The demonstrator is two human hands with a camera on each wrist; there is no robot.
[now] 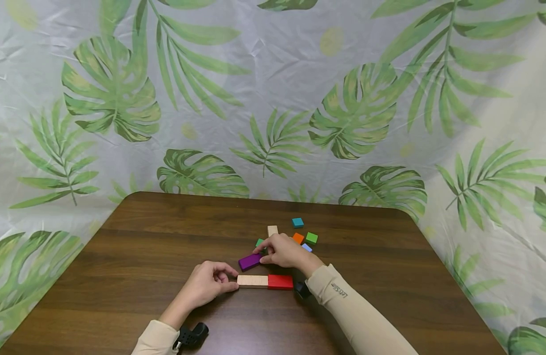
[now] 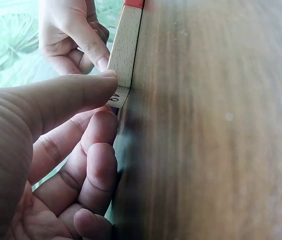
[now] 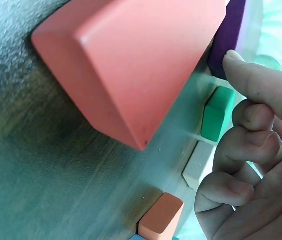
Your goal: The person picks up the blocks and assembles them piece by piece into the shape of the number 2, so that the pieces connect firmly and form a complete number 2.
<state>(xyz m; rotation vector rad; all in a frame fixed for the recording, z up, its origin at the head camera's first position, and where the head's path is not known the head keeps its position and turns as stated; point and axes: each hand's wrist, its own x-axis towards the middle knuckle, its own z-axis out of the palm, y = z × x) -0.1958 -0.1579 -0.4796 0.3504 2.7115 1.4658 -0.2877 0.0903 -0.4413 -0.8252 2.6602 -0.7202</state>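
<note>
A plain wood block [image 1: 252, 281] and a red block [image 1: 280, 282] lie end to end in a row on the table. At the row's left end, my left hand [image 1: 206, 286] pinches the plain block's end between thumb and forefinger; dark marks show on that end face in the left wrist view. Behind the row is a purple block [image 1: 249, 262], lying at a slant. My right hand [image 1: 283, 251] reaches over and grips its right end, thumb on the near side. In the right wrist view the red block [image 3: 131, 65] looms close, with the purple block [image 3: 228, 40] at the thumb tip.
Beyond the right hand lie small blocks: blue [image 1: 297, 222], bright green [image 1: 311, 238], orange [image 1: 298, 238], light blue [image 1: 307, 247], plain wood [image 1: 273, 230] and a darker green one [image 1: 259, 242]. A leaf-patterned curtain [image 1: 281, 98] hangs behind the brown table [image 1: 157, 231].
</note>
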